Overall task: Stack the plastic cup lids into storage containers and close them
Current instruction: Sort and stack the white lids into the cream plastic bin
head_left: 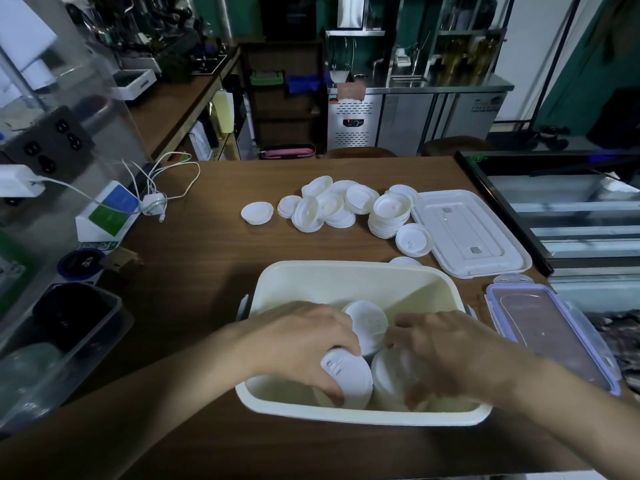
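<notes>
A cream storage container (346, 277) stands open on the brown table in front of me, with white cup lids inside. My left hand (304, 344) reaches into it and grips a stack of white lids (349, 379) lying on its side. My right hand (446, 351) is also inside, fingers curled over another lid stack (388, 372). A further lid stack (369, 323) lies between the hands. Loose white lids (332, 207) and a short stack (389, 216) sit on the table beyond the container. The container's white cover (467, 233) lies flat at the right.
A clear cover with purple clips (550, 334) lies at the right edge. A clear bin (52, 344) stands at the left, with a charger and white cables (156, 199) behind it. A glass display case (571, 209) borders the table's right side.
</notes>
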Action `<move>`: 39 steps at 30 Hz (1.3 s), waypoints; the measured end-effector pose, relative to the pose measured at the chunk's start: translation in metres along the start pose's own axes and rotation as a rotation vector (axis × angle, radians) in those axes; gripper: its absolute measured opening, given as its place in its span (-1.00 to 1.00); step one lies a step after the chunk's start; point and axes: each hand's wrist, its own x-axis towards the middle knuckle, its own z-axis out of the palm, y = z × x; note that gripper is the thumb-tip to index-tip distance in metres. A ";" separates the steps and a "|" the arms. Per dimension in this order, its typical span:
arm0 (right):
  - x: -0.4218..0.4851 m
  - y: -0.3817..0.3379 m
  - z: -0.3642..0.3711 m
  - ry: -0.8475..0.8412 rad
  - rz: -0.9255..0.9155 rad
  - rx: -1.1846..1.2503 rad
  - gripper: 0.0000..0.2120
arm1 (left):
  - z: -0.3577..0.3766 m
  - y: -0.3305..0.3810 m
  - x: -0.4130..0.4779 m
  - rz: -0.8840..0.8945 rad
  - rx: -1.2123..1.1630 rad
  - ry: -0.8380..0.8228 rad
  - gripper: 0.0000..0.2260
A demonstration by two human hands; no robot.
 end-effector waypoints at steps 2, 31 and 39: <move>0.000 0.011 -0.008 0.054 -0.026 0.067 -0.43 | -0.011 -0.003 0.001 -0.020 -0.053 0.029 -0.43; 0.093 0.168 0.054 0.398 0.299 0.665 -0.27 | -0.058 -0.116 0.189 -0.048 -0.216 0.188 -0.70; 0.094 0.168 0.079 0.345 0.216 0.719 -0.08 | -0.040 -0.105 0.251 0.109 -0.033 0.150 -0.44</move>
